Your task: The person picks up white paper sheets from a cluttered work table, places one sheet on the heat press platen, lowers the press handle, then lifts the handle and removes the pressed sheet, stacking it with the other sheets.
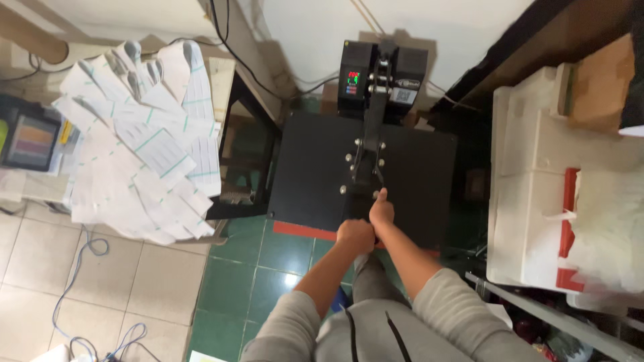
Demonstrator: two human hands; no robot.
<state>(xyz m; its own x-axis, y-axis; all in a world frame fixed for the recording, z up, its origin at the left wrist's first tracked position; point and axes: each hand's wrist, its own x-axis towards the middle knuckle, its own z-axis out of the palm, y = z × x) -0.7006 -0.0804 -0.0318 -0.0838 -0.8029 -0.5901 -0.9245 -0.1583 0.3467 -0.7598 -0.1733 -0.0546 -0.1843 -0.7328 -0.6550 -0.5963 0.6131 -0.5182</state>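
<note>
A black heat press (315, 174) stands in front of me, its flat top plate closed over a red base strip (302, 231). A control box with a lit display (353, 82) sits at its back. My left hand (355, 236) and my right hand (381, 211) are both closed around the press handle (372, 194) at the plate's front middle. Grey sleeves are pushed up both forearms.
A heap of white printed sheets (144, 147) covers a table at the left, beside a small dark device (28, 141). White foam boxes (543, 174) with white fabric and red edging stand at the right. Cables (77, 268) trail over the tiled floor.
</note>
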